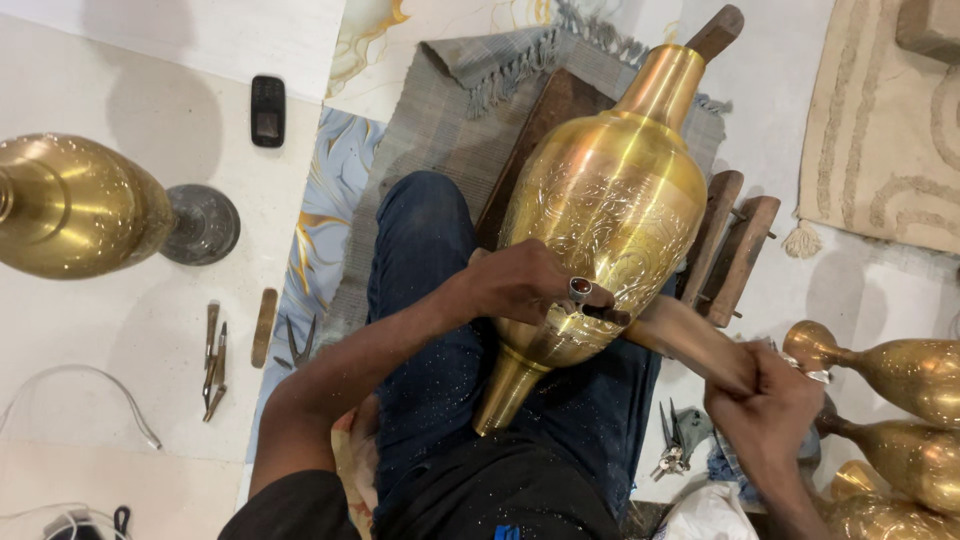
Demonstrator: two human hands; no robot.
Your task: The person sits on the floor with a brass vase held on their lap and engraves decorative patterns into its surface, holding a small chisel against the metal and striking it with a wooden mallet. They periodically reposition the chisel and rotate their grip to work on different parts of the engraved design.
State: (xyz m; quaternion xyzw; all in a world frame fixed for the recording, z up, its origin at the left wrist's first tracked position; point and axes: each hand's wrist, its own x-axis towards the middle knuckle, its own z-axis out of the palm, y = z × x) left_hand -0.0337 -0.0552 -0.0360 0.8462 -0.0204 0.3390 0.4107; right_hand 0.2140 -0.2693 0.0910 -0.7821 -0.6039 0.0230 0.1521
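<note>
Brass vase [600, 200] lies across my lap, engraved side up. My left hand [525, 285] has its fingers [590, 295] pinched on a small chisel [608, 314] against it; my right hand [765, 405] is clamped round a wooden mallet [685, 340]. More brass vases [900, 370] sit on the floor [130, 330].

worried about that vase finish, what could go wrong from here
The chisel is pinched in the left hand close to where the mallet in the right hand lands; a miss could hit fingers. The vase only rests on the lap and wooden blocks, so it might roll and the chisel could scratch it.
</note>
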